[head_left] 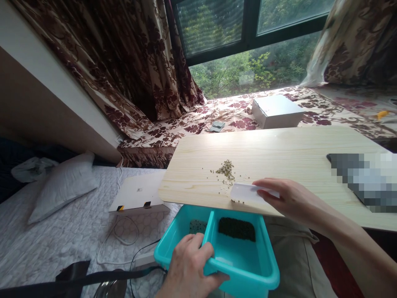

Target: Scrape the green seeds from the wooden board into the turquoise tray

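Observation:
My left hand (189,265) grips the near rim of a turquoise two-compartment bin (271,265), held just below the table's front edge. Dark green grains (236,229) fill the far part of its right compartment; a thin scatter of speckled bits (197,226) lies in the left one. On the wooden table (294,145), my right hand (281,196) holds a flat white scraper-like piece (245,193), its fingers closed on the right end. Beyond that piece sits a small loose pile of greenish grains (226,169), with a few strays around it and near the table edge.
A pixelated dark object (366,180) rests on the table's right side. On the floral window seat are a white box (277,109) and a small grey item (216,126). A white carton (139,192), cables and a pillow (65,184) are on the bed at left.

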Demonstrator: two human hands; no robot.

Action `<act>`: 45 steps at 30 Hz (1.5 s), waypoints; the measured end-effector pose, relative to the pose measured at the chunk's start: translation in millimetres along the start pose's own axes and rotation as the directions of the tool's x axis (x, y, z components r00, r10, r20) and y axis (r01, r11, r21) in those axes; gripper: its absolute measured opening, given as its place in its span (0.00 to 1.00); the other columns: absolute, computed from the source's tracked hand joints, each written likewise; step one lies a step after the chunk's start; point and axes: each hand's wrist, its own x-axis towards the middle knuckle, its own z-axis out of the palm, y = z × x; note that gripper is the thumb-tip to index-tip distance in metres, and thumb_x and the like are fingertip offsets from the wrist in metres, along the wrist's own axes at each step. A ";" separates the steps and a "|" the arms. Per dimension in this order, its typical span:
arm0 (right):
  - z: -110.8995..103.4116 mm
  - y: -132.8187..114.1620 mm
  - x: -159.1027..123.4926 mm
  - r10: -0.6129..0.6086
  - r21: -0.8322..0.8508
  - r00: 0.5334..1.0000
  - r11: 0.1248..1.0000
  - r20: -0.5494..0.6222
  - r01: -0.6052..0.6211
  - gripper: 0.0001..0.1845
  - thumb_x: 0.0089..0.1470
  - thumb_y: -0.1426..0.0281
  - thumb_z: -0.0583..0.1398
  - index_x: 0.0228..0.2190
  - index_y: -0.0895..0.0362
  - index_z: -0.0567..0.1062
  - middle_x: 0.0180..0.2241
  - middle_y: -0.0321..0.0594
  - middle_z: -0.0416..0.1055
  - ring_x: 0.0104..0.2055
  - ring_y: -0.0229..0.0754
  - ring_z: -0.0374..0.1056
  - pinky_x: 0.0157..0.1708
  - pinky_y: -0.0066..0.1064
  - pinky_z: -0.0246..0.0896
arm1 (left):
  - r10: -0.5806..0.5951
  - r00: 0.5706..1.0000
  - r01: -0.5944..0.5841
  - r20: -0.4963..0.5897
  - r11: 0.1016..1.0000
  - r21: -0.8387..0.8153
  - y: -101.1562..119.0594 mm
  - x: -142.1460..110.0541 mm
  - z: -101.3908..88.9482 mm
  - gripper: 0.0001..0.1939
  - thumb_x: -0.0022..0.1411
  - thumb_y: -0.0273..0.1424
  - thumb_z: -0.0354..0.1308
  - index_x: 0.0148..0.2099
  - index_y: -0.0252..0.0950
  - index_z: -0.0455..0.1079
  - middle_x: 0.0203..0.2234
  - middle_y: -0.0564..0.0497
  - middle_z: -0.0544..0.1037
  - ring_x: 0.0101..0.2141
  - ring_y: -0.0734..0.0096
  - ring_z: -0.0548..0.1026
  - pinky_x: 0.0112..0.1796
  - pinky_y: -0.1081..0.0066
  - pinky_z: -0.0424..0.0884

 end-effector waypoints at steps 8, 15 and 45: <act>-5.0 2.2 -15.1 0.063 -0.035 0.996 0.997 -0.062 -0.065 0.18 0.58 0.66 0.55 0.42 0.51 0.84 0.37 0.44 0.84 0.35 0.53 0.80 0.29 0.38 0.72 | 0.002 1.000 -0.002 0.001 1.000 0.015 2.7 0.7 -0.7 0.28 0.32 0.36 0.83 0.26 0.38 0.64 0.25 0.57 0.71 0.29 0.64 0.73 0.29 0.69 0.61; -2.8 2.0 -18.8 0.033 -0.025 0.996 0.999 -0.088 -0.036 0.19 0.60 0.65 0.54 0.41 0.53 0.84 0.36 0.45 0.84 0.33 0.51 0.80 0.28 0.36 0.72 | -0.004 1.000 0.003 0.008 1.000 0.007 3.8 1.3 0.5 0.29 0.31 0.37 0.83 0.27 0.38 0.65 0.25 0.57 0.71 0.29 0.64 0.73 0.29 0.69 0.61; 14.4 -27.7 -0.2 -0.035 0.050 0.999 0.998 -0.033 0.037 0.17 0.60 0.69 0.55 0.43 0.53 0.82 0.38 0.43 0.84 0.35 0.46 0.80 0.29 0.31 0.69 | -0.082 0.996 0.083 0.033 0.997 -0.012 -6.9 -7.0 0.2 0.25 0.36 0.34 0.81 0.27 0.39 0.65 0.26 0.56 0.72 0.30 0.64 0.73 0.30 0.68 0.63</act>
